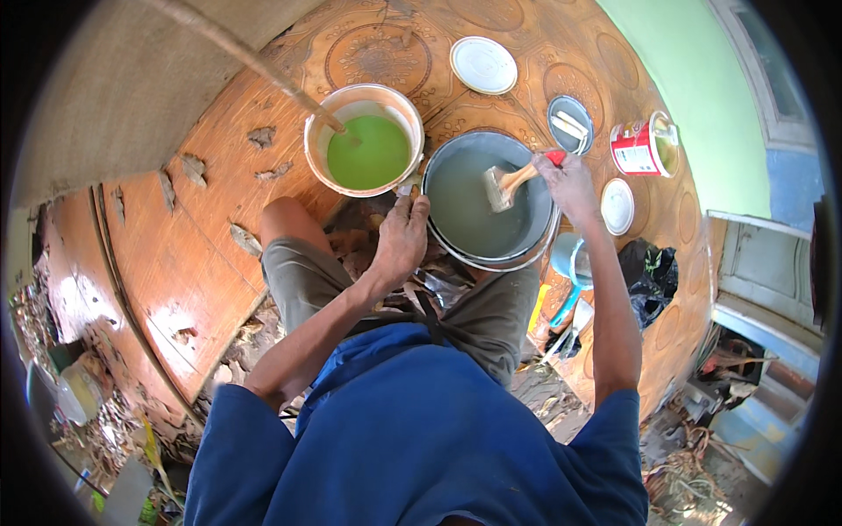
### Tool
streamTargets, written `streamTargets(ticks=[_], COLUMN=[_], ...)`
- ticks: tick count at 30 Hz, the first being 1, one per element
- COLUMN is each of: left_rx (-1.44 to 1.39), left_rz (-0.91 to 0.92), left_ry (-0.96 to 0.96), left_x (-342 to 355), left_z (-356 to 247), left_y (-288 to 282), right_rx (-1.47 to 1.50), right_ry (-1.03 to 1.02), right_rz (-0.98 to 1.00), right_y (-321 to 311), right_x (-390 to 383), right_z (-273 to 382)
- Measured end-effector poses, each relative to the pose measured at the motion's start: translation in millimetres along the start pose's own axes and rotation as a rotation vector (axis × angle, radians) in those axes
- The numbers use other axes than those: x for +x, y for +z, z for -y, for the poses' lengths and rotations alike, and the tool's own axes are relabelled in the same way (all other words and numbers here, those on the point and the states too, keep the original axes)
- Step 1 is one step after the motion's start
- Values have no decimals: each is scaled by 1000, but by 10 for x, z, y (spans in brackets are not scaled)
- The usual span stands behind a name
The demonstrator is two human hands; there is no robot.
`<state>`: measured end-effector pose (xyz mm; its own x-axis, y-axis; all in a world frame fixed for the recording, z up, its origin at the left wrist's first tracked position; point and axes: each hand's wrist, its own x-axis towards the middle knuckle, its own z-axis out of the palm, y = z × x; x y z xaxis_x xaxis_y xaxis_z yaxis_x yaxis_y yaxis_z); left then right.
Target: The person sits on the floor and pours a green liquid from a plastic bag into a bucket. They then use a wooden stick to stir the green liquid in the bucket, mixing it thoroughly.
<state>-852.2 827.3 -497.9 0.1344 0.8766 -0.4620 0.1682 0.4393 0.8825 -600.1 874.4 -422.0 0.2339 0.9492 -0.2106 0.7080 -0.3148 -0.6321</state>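
My right hand [574,188] is closed around the red-ended handle of a paintbrush [511,182]. The brush's pale, coated bristles hang over the grey bucket [452,243], which holds murky grey-green liquid; whether they touch it I cannot tell. Beside that bucket's left rim, my left hand [403,237] has its fingers drawn together. A small pale piece shows at its fingertips, too unclear to name. Just to the left stands a white bucket [313,145] of bright green liquid, with a long wooden stick [254,61] standing in it and leaning left.
White lids [483,65] [617,207] lie on the patterned orange sheet [289,79]. A small grey dish [553,110], a red-and-white can [643,146], a blue-handled dipper [574,267] and a black plastic bag [653,280] sit to the right. Dry leaves [194,170] are scattered left, beside a wall.
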Motion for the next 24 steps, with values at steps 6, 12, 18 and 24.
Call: streamTargets(ticks=[6, 12, 18, 24], left_rx=[-408, -605, -703, -770], left_rz=[83, 111, 130, 120], left_ry=[-182, -266, -346, -402], left_x=[-202, -158, -114, -83], left_z=[-422, -392, -335, -328], left_y=[-166, -269, -329, -348], right_rx=[-231, -415, -484, -619], right_ry=[-20, -69, -88, -100], right_rz=[122, 193, 268, 215], right_y=[-69, 23, 115, 182], right_x=[274, 493, 657, 735], right_z=[494, 806, 964, 1133])
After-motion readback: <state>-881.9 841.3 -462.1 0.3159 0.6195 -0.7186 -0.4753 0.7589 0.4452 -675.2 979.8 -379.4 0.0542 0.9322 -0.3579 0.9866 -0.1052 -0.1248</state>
